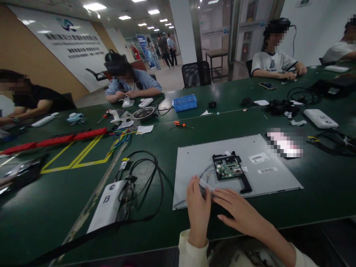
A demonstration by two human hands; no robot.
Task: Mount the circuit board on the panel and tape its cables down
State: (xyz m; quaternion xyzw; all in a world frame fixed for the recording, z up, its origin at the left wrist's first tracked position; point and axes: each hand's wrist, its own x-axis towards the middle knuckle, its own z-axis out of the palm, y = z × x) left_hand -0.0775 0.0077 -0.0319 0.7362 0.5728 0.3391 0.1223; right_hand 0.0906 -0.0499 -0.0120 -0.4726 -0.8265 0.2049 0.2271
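Note:
In front of me a flat silver-grey panel (194,159) lies on the table. On it sits a black plastic bracket (246,183) with a green circuit board (228,170). Thin grey cables (207,171) run from the board toward my hands. At the panel's near edge, my left hand (198,211) has its fingers and thumb curled around one end of a pale, tape-like strip (206,184). My right hand (239,213) reaches in from the right, fingers stretched out and fingertips touching the strip's other end. What lies under the fingers is hidden.
Left of the panel are a white power bank (107,204) and looped black cable (160,178). Behind it lie an orange screwdriver (180,124) and a blue bin (184,103). A phone (283,144) rests by the right corner. Other people sit around the table.

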